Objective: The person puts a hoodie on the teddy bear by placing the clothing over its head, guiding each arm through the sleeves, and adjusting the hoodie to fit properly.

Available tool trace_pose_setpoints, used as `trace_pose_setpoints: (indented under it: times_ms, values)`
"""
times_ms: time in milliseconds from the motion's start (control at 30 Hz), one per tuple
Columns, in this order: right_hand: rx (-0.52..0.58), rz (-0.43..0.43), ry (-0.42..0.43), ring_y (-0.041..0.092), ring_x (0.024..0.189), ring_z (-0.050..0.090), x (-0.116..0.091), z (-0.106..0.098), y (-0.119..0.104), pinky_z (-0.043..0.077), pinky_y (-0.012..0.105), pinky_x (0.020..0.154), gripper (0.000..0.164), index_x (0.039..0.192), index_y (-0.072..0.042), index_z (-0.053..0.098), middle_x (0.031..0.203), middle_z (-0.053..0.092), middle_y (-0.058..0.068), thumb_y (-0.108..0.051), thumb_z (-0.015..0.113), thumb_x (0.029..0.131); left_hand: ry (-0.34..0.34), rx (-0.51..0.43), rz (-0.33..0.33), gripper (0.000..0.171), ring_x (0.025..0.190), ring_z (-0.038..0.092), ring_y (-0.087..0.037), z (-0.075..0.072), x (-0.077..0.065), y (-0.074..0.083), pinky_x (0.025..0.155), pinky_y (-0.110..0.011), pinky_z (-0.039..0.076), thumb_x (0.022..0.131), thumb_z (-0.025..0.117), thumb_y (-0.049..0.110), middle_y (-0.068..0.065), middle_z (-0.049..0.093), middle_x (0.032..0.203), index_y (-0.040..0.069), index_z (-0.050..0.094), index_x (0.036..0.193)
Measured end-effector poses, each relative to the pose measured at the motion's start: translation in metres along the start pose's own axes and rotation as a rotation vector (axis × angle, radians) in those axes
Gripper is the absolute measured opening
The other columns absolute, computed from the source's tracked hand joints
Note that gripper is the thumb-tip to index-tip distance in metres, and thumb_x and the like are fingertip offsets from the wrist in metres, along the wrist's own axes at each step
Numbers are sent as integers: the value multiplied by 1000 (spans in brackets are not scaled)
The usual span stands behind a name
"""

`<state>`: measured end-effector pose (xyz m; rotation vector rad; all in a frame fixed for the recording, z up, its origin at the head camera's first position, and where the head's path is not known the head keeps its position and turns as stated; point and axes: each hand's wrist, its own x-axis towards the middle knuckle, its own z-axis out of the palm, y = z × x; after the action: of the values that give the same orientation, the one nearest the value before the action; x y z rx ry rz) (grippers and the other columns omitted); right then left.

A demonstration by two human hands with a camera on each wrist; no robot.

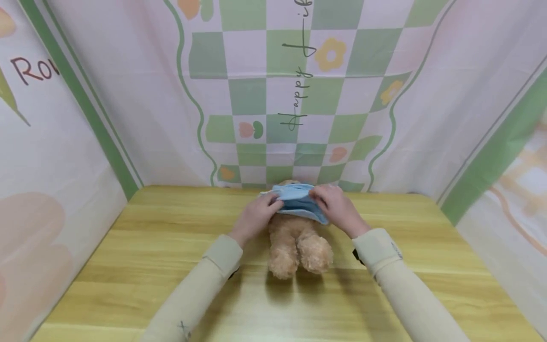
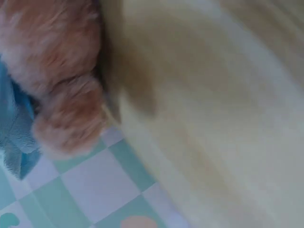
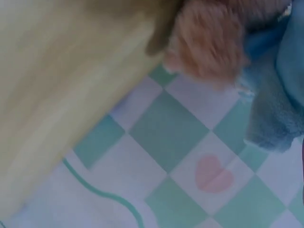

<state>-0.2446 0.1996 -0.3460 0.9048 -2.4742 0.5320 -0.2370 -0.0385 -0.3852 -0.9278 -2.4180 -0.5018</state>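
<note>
A light-brown plush teddy bear [image 1: 285,251] lies on the table, its legs toward me. A small light-blue doll garment [image 1: 297,194] covers its upper body and most of its head, the opening facing me. My left hand [image 1: 255,214] pinches the garment's left edge, and my right hand [image 1: 336,205] pinches it on the right. In the left wrist view, the bear's fur [image 2: 52,42] shows beside a fuzzy blue sleeve [image 2: 19,133]. The right wrist view has a furry limb [image 3: 209,45] next to the blue cloth [image 3: 275,104]. Neither wrist view shows fingers.
The wood-grain table [image 1: 171,266] extends to both sides of the bear. Behind its far edge hangs a green-and-white checkered cloth [image 1: 288,90]. Printed cloth panels stand at the left [image 1: 64,166] and right [image 1: 504,156].
</note>
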Motion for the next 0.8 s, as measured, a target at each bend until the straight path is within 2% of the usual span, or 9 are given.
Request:
trace_pose_setpoints:
  times_ms: [33, 100, 200, 300, 467, 600, 700, 800]
  values:
    - [-25, -33, 9, 27, 81, 64, 3, -2, 1, 52, 46, 79, 10, 90, -5, 68, 86, 69, 11, -1, 58, 91, 8, 22, 9, 22, 105, 65, -25, -2, 2, 0, 81, -35, 56, 98, 50, 10, -12, 64, 121, 12, 66, 113]
    - [-77, -80, 24, 28, 80, 63, 10, -6, 1, 51, 48, 78, 13, 89, -5, 70, 87, 68, 11, 0, 58, 90, 103, 190, 123, 23, 101, 66, -27, -7, 8, -2, 75, -33, 57, 93, 56, 1, -15, 63, 120, 7, 66, 112]
    - [-139, -99, 8, 28, 79, 63, 20, -14, 2, 51, 49, 78, 12, 93, -5, 70, 91, 67, 12, 0, 62, 85, 183, 254, 92, 21, 93, 68, -21, -12, 20, -1, 65, -27, 57, 92, 61, 9, -13, 64, 115, 6, 66, 112]
    - [-180, -113, -23, 31, 85, 63, 29, -24, 1, 51, 50, 79, 21, 100, -4, 69, 99, 67, 15, 3, 63, 81, 232, 275, 39, 25, 89, 69, -21, -19, 32, -1, 59, -27, 56, 90, 64, 14, -12, 64, 114, 4, 66, 113]
    - [-196, -141, -33, 35, 90, 63, 42, -38, 1, 52, 49, 80, 30, 99, -4, 70, 99, 67, 18, 14, 53, 81, 194, 257, -24, 32, 98, 66, -26, -30, 42, -4, 63, -29, 57, 90, 62, 7, -16, 61, 123, 1, 61, 121]
    - [-227, -131, -31, 35, 88, 64, 56, -48, 0, 53, 46, 78, 26, 93, -2, 73, 96, 69, 19, 12, 53, 84, 177, 239, -74, 35, 91, 65, -27, -38, 52, -7, 64, -31, 56, 90, 59, 5, -16, 58, 127, 1, 58, 125]
    - [-264, -78, -41, 33, 82, 66, 66, -53, -2, 54, 44, 74, 22, 99, 0, 72, 95, 71, 18, 5, 56, 86, 191, 260, -94, 39, 85, 65, -28, -44, 60, -9, 59, -32, 55, 89, 62, 5, -14, 57, 130, 1, 57, 128]
    - [-285, 45, -62, 30, 73, 63, 72, -57, -3, 52, 41, 65, 27, 114, -1, 67, 96, 69, 19, -8, 59, 88, 180, 289, -109, 45, 83, 66, -27, -49, 67, -10, 57, -31, 54, 90, 61, 3, -14, 54, 136, 1, 52, 134]
